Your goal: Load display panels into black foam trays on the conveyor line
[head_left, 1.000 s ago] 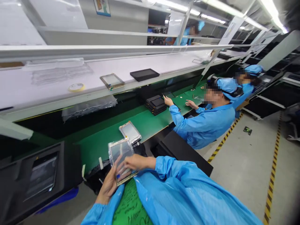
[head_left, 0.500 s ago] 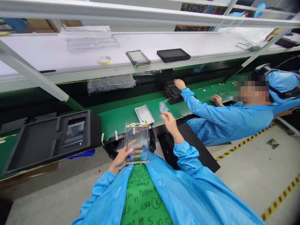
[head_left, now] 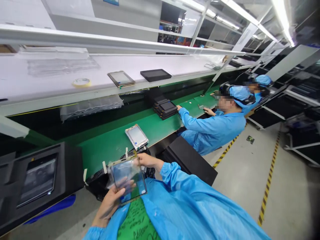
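My left hand [head_left: 110, 203] holds a thin glass touch panel [head_left: 128, 178] from below, its fingers showing through the glass. My right hand [head_left: 145, 159] is closed on the panel's upper right corner, where a clear film [head_left: 117, 173] lies loosely over the glass. The panel hovers over my lap, just in front of a black bag [head_left: 100, 181] hanging at the bench edge. A second panel [head_left: 136, 136] lies flat on the green bench [head_left: 112, 143] just beyond.
A black foam tray [head_left: 37, 180] with a screen in it sits at left. Stacked black units [head_left: 166, 109] lie by a co-worker in blue [head_left: 212, 128]. On the white shelf [head_left: 50, 83] are a tape roll [head_left: 81, 82], another panel [head_left: 121, 78] and a black tray [head_left: 155, 75].
My right hand, which was raised toward the bench with a piece of clear film, has come back to the panel's top corner. The camera view swung up and right.
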Motion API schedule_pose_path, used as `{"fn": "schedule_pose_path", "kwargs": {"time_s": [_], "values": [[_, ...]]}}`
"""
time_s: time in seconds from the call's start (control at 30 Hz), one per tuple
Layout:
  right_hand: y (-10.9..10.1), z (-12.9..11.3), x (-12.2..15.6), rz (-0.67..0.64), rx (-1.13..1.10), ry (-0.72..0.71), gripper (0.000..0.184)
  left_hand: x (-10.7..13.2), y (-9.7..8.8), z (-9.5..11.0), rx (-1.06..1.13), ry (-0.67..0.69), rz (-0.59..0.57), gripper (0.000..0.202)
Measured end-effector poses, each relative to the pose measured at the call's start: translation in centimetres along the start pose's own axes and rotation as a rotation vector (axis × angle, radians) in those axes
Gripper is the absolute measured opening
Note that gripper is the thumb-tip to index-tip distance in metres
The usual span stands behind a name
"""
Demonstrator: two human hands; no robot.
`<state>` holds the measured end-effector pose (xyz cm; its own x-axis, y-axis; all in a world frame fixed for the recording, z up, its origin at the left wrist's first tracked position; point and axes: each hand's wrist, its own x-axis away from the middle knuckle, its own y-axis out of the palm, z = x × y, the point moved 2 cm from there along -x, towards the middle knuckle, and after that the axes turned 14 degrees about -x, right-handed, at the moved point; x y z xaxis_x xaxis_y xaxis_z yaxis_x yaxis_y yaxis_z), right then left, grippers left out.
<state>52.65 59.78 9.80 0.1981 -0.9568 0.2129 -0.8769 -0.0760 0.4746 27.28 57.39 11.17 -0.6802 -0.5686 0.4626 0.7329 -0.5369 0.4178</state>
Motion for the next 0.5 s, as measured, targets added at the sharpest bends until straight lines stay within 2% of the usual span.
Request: {"fn": "schedule_pose_path", "kwargs": {"time_s": [0.07, 0.13, 0.23, 0.3, 0.4, 0.5], "values": [[-0.5, 1.6, 1.0, -0.046, 0.196, 0.089, 0.037, 0.6, -0.7, -0.8, 0.020, 0.006, 0.070, 0.047], [-0.7, 2.8, 2.5, -0.110, 0.251, 0.165, 0.037, 1.2, -1.1, -1.6, 0.070, 0.009, 0.165, 0.054], [0.0, 3.5, 4.8, -0.303, 0.193, 0.232, 0.076, 2.0, -1.4, -2.8, 0.167, -0.003, 0.284, 0.068], [1.0, 3.5, 5.8, -0.438, 0.213, 0.273, 0.086, 2.4, -1.8, -3.5, 0.209, -0.017, 0.327, 0.068], [2.2, 3.5, 5.9, -0.495, 0.286, 0.331, 0.067, 2.9, -3.1, -5.2, 0.209, -0.088, 0.340, 0.053], [2.4, 4.5, 4.8, -0.404, 0.202, 0.380, 0.043, 3.2, -4.4, -7.1, 0.154, -0.165, 0.334, 0.045]]}}
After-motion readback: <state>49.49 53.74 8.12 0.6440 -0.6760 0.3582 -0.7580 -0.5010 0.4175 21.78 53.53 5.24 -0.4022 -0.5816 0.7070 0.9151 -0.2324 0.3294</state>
